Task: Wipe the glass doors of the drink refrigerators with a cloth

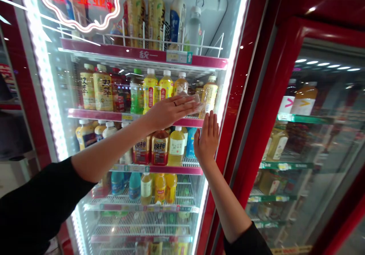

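My left hand (169, 111) lies stretched across the front of a lit drinks fridge, palm toward its glass door (99, 53). Beneath its fingers is a thin, pale, crumpled wipe (196, 98), pressed flat and partly hidden by the hand. A ring sits on one finger. Lower and to the right, my right hand (207, 139) is raised flat against the glass with its fingers straight up and nothing in it. Behind both hands stand bottled drinks, among them a yellow-labelled bottle (209, 93) and a dark red-labelled bottle (160, 148).
Several wire shelves (142, 228) of bottles fill the fridge. A glowing neon sign (82, 28) is at the upper left of the door. The red door frame (236, 95) runs down the right side, beside a second red fridge (291, 42) with green shelf strips.
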A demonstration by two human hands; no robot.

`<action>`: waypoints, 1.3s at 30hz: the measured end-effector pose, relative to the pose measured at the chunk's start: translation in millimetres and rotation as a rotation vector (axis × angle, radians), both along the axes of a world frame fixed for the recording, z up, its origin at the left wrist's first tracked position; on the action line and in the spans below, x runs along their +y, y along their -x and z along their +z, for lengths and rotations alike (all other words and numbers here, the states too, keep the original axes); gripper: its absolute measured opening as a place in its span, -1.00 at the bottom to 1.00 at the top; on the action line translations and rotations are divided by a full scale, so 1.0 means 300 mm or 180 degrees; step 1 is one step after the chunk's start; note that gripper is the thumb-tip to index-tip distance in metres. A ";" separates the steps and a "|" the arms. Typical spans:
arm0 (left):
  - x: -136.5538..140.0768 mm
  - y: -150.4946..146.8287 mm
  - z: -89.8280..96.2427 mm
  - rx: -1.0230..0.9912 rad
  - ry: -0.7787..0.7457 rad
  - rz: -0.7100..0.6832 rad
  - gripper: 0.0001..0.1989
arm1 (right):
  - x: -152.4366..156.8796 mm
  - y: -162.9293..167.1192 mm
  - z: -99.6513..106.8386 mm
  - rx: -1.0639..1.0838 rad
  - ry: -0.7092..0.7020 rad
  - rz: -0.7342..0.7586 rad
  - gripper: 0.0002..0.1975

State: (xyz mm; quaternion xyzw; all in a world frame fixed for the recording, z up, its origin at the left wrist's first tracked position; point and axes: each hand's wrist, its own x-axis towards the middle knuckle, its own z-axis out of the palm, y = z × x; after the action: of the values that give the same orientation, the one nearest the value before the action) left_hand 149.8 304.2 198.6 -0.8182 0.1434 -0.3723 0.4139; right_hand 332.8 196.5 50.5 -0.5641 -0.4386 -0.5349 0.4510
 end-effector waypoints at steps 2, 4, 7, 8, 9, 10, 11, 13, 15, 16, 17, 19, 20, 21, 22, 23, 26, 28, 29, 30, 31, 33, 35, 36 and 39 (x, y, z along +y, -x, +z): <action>0.021 0.008 0.063 -0.0284 0.0127 -0.0122 -0.22 | 0.010 0.020 0.014 -0.0019 -0.0121 0.0033 -0.21; 0.020 -0.023 0.099 -0.0702 0.0370 -0.0182 -0.23 | 0.030 0.044 0.035 -0.0008 -0.0273 0.0069 -0.21; -0.001 -0.088 0.072 -0.1079 0.0636 -0.0156 -0.29 | 0.069 0.080 0.065 0.0109 -0.0396 0.0126 -0.21; -0.005 -0.097 0.049 -0.1052 0.0646 -0.0117 -0.32 | 0.082 0.091 0.069 0.0143 -0.0398 0.0146 -0.21; -0.005 -0.094 0.027 -0.0940 0.0600 -0.0096 -0.34 | 0.094 0.102 0.071 0.0155 -0.0394 0.0163 -0.21; -0.001 -0.080 0.008 -0.0762 0.0534 -0.0088 -0.35 | 0.104 0.110 0.070 0.0144 -0.0388 0.0168 -0.21; 0.008 -0.054 -0.002 -0.0544 0.0449 -0.0100 -0.36 | 0.112 0.118 0.066 0.0118 -0.0382 0.0153 -0.20; 0.034 0.018 0.007 -0.0091 0.0278 -0.0171 -0.34 | 0.123 0.128 0.056 0.0054 -0.0374 0.0081 -0.20; 0.062 0.089 0.053 0.0261 0.0139 -0.0259 -0.27 | 0.129 0.131 0.046 0.0014 -0.0385 0.0008 -0.20; 0.072 0.114 0.083 0.0336 0.0113 -0.0277 -0.23 | 0.131 0.132 0.043 0.0008 -0.0398 -0.0007 -0.20; 0.078 0.127 0.113 0.0300 0.0136 -0.0268 -0.20 | 0.131 0.131 0.041 0.0004 -0.0411 -0.0009 -0.20; 0.077 0.115 0.156 -0.0121 0.0340 -0.0162 -0.18 | 0.132 0.129 0.040 -0.0020 -0.0422 -0.0007 -0.20; 0.071 0.093 0.164 -0.0459 0.0496 -0.0086 -0.19 | 0.131 0.128 0.040 -0.0039 -0.0402 -0.0008 -0.20; 0.063 0.062 0.159 -0.0800 0.0655 -0.0014 -0.20 | 0.129 0.128 0.040 -0.0061 -0.0377 -0.0009 -0.20; 0.052 0.029 0.143 -0.1091 0.0787 0.0028 -0.21 | 0.127 0.127 0.040 -0.0082 -0.0342 -0.0009 -0.20; 0.042 -0.002 0.118 -0.1286 0.0870 0.0030 -0.21 | 0.124 0.127 0.040 -0.0102 -0.0311 -0.0010 -0.20; 0.024 -0.045 0.022 -0.1184 0.0710 -0.0127 -0.21 | 0.113 0.124 0.040 -0.0171 -0.0256 0.0005 -0.19; 0.034 -0.018 -0.023 -0.0802 0.0361 -0.0207 -0.25 | 0.107 0.121 0.040 -0.0224 -0.0268 0.0032 -0.19; 0.045 0.009 -0.032 -0.0597 0.0173 -0.0224 -0.29 | 0.105 0.119 0.039 -0.0242 -0.0284 0.0053 -0.20; 0.058 0.040 -0.030 -0.0404 -0.0002 -0.0236 -0.33 | 0.104 0.117 0.038 -0.0259 -0.0311 0.0077 -0.20; 0.072 0.071 -0.017 -0.0229 -0.0152 -0.0247 -0.36 | 0.104 0.115 0.038 -0.0280 -0.0345 0.0105 -0.20; 0.093 0.117 0.030 -0.0042 -0.0301 -0.0259 -0.37 | 0.107 0.113 0.037 -0.0336 -0.0416 0.0173 -0.21; 0.099 0.125 0.087 -0.0242 -0.0172 -0.0255 -0.34 | 0.110 0.113 0.037 -0.0373 -0.0474 0.0213 -0.20; 0.095 0.113 0.110 -0.0470 -0.0025 -0.0268 -0.32 | 0.112 0.113 0.037 -0.0378 -0.0488 0.0219 -0.20; 0.065 0.039 0.126 -0.1184 0.0417 -0.0364 -0.32 | 0.114 0.110 0.038 -0.0399 -0.0489 0.0229 -0.20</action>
State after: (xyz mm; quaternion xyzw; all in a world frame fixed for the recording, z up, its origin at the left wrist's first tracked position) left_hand 138.0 323.8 236.4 -0.7511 0.0862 -0.5484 0.3573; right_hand 299.8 230.8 62.0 -0.4772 -0.4436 -0.5846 0.4835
